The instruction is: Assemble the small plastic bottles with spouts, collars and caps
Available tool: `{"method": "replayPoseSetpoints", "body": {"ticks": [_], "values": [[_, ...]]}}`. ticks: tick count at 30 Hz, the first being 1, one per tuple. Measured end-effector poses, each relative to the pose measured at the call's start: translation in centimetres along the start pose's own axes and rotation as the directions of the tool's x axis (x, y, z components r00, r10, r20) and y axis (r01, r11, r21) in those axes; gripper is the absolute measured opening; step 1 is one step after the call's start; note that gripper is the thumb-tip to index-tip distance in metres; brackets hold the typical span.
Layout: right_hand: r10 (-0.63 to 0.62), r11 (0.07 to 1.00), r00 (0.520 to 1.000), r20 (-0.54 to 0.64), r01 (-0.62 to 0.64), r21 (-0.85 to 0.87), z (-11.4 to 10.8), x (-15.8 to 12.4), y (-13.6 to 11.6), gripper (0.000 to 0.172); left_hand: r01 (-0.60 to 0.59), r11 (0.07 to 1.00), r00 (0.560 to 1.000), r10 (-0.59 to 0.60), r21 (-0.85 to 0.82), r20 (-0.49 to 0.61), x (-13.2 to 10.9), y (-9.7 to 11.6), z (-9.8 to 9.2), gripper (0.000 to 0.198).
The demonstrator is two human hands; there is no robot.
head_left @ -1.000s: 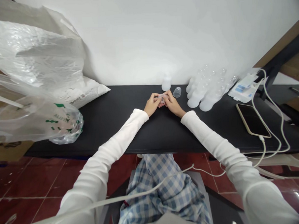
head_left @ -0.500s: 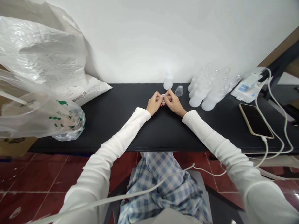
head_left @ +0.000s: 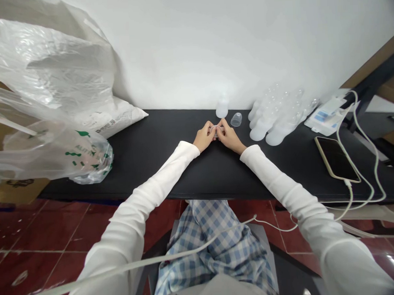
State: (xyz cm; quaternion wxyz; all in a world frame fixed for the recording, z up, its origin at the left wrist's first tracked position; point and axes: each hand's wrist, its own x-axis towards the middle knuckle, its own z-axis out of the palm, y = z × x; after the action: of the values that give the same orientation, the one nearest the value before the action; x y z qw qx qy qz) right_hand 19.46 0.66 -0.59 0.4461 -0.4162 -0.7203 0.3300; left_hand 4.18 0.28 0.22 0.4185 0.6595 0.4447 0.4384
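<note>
Over the middle of the black table, my left hand (head_left: 204,136) and my right hand (head_left: 229,136) meet. Both are closed around a small pale ring-shaped piece (head_left: 216,128), thumbs on top of it. The fingers cover most of it, so its exact kind is unclear. Just behind my hands a frosted white bottle (head_left: 222,108) stands upright by the wall. A clear plastic cap (head_left: 236,119) lies to the right of that bottle.
Several white bottles (head_left: 274,118) with clear tops stand grouped at right. Beyond them are a white power box (head_left: 326,118) and a phone (head_left: 337,158) on a white cable. White plastic sacks (head_left: 66,70) and a clear bag with green print (head_left: 83,157) fill the left side.
My thumbs have shifted slightly on the small ring-shaped piece, which shows a little more between them. The other things on the table stay in place.
</note>
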Motion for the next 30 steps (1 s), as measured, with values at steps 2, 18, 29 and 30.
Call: {"method": "replayPoseSetpoints", "body": {"ticks": [2,18,29,30], "values": [[0.001,1.000,1.000,-0.003,-0.001,-0.004,0.1,0.0,0.3,0.027,0.005,1.000,1.000,-0.005,0.021,-0.015,0.0,0.1,0.0,0.019],[0.014,0.977,0.993,0.118,-0.039,0.209,-0.5,0.8,1.5,0.043,0.070,0.970,0.997,-0.061,-0.234,0.042,1.3,-2.0,0.1,0.012],[0.025,0.991,0.999,-0.032,-0.021,0.131,0.9,0.8,2.5,0.044,0.003,0.996,0.997,-0.009,-0.085,-0.074,0.7,-1.3,0.5,0.017],[0.027,0.992,0.999,-0.042,-0.022,0.124,1.0,0.8,2.4,0.043,0.002,0.997,0.997,-0.009,-0.081,-0.081,0.7,-1.3,0.5,0.016]]}}
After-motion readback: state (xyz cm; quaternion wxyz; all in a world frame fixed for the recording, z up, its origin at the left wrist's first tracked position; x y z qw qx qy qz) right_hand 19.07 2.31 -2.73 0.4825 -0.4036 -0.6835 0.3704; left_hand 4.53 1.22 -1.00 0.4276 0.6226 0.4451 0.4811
